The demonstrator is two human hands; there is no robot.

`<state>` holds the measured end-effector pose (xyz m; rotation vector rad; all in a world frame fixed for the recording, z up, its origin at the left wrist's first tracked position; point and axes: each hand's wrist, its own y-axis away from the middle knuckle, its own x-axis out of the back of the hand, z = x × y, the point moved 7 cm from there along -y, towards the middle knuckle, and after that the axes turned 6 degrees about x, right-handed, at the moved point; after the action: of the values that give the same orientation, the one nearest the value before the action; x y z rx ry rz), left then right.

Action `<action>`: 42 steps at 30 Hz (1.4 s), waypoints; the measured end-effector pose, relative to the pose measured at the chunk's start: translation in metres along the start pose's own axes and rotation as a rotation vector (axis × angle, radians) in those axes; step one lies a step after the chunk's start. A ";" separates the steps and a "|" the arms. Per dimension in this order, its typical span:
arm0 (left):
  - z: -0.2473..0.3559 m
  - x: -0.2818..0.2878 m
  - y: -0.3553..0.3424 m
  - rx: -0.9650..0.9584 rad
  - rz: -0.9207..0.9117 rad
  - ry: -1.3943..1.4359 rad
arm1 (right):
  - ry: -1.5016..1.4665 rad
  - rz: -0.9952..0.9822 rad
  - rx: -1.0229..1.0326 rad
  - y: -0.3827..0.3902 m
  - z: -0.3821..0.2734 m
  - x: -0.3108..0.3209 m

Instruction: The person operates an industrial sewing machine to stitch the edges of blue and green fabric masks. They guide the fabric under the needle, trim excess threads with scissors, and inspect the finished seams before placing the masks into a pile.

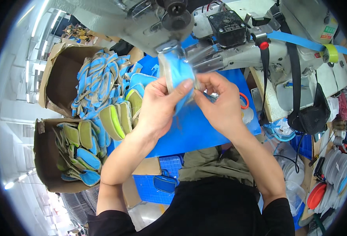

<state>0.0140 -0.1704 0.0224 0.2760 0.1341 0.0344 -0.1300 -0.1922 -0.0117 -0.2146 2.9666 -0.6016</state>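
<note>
A blue padded fabric piece (180,72) with a greyish edge hangs just below the head of an industrial sewing machine (142,27); it is partly smeared by motion. On its left side my left hand (157,104) is closed, with the thumb lying across the blue face. My right hand (220,100) pinches the opposite edge between thumb and fingers. Beneath both hands lies the blue tabletop (169,141). Several lime and olive padded pieces (113,121) stand beside my left wrist. Something with a red-orange loop handle (244,101) lies just past my right hand, mostly hidden.
At left, a cardboard box (55,76) stands by a heap of blue-grey pieces (102,80). A lower box (43,157) holds green and blue ones. Blue tape (299,40) runs along the machine at upper right, above hanging black straps (294,74). Reels (333,169) crowd the right side.
</note>
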 end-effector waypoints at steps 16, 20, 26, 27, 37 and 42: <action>0.007 0.019 -0.006 -0.012 -0.038 -0.067 | -0.071 0.051 0.122 0.000 0.008 -0.008; 0.008 0.013 -0.005 -0.051 -0.049 -0.068 | -0.003 0.056 0.163 -0.001 0.005 -0.005; 0.005 0.006 -0.002 -0.110 -0.021 -0.054 | 0.092 0.047 0.195 -0.001 -0.004 -0.003; 0.006 0.006 -0.003 -0.115 -0.017 -0.049 | 0.094 0.056 0.198 -0.002 -0.004 -0.003; 0.010 0.015 -0.019 -0.073 -0.011 -0.036 | 0.040 0.180 0.089 -0.004 0.007 -0.008; 0.014 0.019 -0.018 -0.023 -0.023 -0.054 | -0.269 0.267 -0.141 0.010 0.033 -0.024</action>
<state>0.0352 -0.1902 0.0280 0.2520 0.0830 0.0055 -0.1033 -0.1920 -0.0434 0.0837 2.7127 -0.3043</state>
